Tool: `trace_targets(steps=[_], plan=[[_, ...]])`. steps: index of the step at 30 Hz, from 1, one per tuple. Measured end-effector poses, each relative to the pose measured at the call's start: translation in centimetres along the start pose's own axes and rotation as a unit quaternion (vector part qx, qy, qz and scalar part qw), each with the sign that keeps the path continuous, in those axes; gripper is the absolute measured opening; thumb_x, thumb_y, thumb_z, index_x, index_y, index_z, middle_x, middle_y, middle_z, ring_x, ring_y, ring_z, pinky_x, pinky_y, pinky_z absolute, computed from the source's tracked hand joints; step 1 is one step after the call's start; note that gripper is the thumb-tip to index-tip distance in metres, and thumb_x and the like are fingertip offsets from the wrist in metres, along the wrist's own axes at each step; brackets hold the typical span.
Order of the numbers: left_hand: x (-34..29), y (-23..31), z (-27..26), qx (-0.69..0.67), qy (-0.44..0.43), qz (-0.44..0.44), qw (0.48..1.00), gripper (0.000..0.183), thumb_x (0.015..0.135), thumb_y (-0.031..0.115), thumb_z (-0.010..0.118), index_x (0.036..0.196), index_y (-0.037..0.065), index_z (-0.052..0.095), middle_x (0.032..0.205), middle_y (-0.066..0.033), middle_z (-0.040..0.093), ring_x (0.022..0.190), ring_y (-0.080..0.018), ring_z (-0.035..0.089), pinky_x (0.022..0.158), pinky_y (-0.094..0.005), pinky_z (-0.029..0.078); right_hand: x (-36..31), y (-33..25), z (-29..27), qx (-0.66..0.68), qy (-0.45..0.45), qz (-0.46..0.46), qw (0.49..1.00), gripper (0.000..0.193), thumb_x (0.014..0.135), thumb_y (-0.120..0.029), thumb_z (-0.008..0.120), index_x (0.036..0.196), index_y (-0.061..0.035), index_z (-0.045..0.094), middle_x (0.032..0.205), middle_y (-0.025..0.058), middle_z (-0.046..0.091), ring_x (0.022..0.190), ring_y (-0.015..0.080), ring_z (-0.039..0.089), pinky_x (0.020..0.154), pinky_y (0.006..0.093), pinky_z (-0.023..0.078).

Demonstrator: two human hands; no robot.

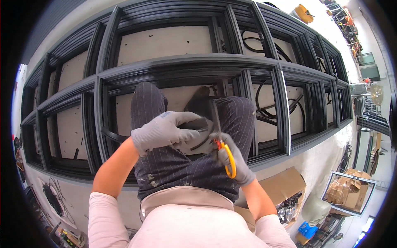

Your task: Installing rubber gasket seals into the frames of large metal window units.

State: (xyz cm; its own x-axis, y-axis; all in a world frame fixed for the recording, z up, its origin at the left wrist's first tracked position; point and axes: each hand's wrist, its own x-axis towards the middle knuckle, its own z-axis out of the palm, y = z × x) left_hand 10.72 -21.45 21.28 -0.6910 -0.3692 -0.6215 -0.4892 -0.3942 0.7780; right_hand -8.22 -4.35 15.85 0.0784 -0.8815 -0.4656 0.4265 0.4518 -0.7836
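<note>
My left hand [165,128], in a grey work glove, is closed around a short dark grey piece [196,124] with a flat face, held above my lap. My right hand [233,159], also gloved, grips a hand tool [229,161] by its looped yellow handle. Red shows where the handle meets a long, thin grey blade [216,118], which points away from me; its exact kind I cannot make out. The blade is just right of the dark piece. Whether the two touch is unclear. My thighs in dark striped trousers lie beneath both hands.
Stacked dark grey metal frames [186,64] surround my legs and stretch far to both sides. Black rubber strips [269,107] lie inside the right openings. Behind on the right are a cardboard box [281,184] and a blue item [307,230]. A yellow bucket [304,14] stands beyond the frames.
</note>
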Motion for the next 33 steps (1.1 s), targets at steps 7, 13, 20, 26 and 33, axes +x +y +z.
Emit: trace_targets(steps=[7, 13, 20, 26, 33], plan=[[-0.5, 0.4, -0.6, 0.02, 0.025, 0.012, 0.999, 0.047, 0.087, 0.012, 0.068, 0.131, 0.001, 0.055, 0.087, -0.0041, 0.064, 0.068, -0.0041, 0.054, 0.059, -0.019, 0.047, -0.7, 0.2, 1.0, -0.05, -0.018, 0.02, 0.998, 0.055, 0.09, -0.032, 0.068, 0.134, -0.0084, 0.046, 0.098, 0.002, 0.059, 0.067, 0.0007, 0.043, 0.058, 0.015, 0.035], [-0.8, 0.6, -0.7, 0.037, 0.037, 0.022, 0.998, 0.046, 0.087, 0.011, 0.067, 0.13, 0.001, 0.056, 0.087, -0.0035, 0.064, 0.069, -0.0045, 0.054, 0.06, -0.0192, 0.047, -0.5, -0.9, 1.8, -0.066, -0.004, 0.029, 0.997, 0.058, 0.088, -0.035, 0.071, 0.131, -0.004, 0.049, 0.091, -0.0004, 0.058, 0.067, 0.0007, 0.045, 0.058, 0.015, 0.036], [-0.9, 0.2, -0.8, 0.037, 0.034, 0.022, 0.998, 0.042, 0.088, 0.011, 0.066, 0.128, 0.001, 0.058, 0.087, -0.0027, 0.064, 0.069, -0.0045, 0.054, 0.06, -0.0189, 0.046, -0.7, -1.2, 2.2, -0.05, 0.043, 0.07, 0.995, 0.038, 0.089, -0.018, 0.07, 0.12, -0.0007, 0.056, 0.074, -0.007, 0.048, 0.058, -0.0007, 0.039, 0.052, 0.0152, 0.031], [-1.1, 0.7, -0.8, 0.034, 0.033, 0.015, 0.999, 0.042, 0.087, 0.01, 0.067, 0.128, 0.002, 0.058, 0.087, -0.0025, 0.064, 0.067, -0.005, 0.053, 0.06, -0.019, 0.046, -0.9, -0.9, 2.2, -0.037, 0.041, 0.076, 0.996, 0.033, 0.088, -0.011, 0.069, 0.116, 0.0008, 0.056, 0.075, -0.0053, 0.049, 0.059, -0.0005, 0.039, 0.052, 0.0153, 0.03], [-1.4, 0.0, -1.2, 0.045, 0.035, 0.063, 0.996, 0.044, 0.088, 0.02, 0.071, 0.127, 0.003, 0.059, 0.088, -0.0019, 0.063, 0.069, -0.0053, 0.053, 0.062, -0.0204, 0.047, -1.4, -1.5, -0.3, 0.108, 0.0, 0.123, 0.987, 0.033, 0.086, 0.004, 0.06, 0.118, 0.0003, 0.053, 0.084, 0.0001, 0.052, 0.066, 0.004, 0.042, 0.057, 0.0152, 0.035]])
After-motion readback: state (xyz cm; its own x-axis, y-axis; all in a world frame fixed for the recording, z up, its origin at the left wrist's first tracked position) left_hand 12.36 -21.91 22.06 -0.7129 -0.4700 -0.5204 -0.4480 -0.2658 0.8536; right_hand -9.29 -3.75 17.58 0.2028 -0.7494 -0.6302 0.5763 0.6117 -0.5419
